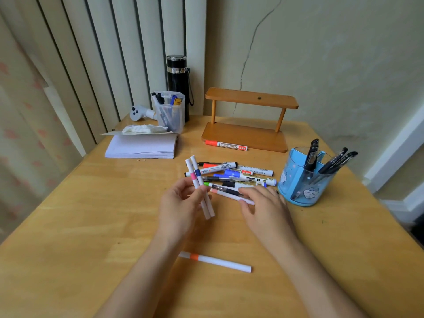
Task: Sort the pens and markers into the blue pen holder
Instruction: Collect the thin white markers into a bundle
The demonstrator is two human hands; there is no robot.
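Note:
My left hand [181,203] grips two thin white markers [199,183], one with a pink band and one with a dark blue band, held upright and tilted. My right hand [261,203] rests on a thin white marker with a pale pink band [229,195] at the near edge of the pile; its fingers pinch it. A pile of several pens and markers [234,174] lies mid-table. The blue pen holder [302,180] stands to the right with several black pens inside. A white marker with an orange band [215,262] lies near me between my forearms.
A red-capped whiteboard marker [226,145] lies on a small wooden shelf [247,134] at the back. At back left are a paper stack [142,146], a tissue, a clear box with pens [171,113], a black flask [177,86] and a white controller [140,112].

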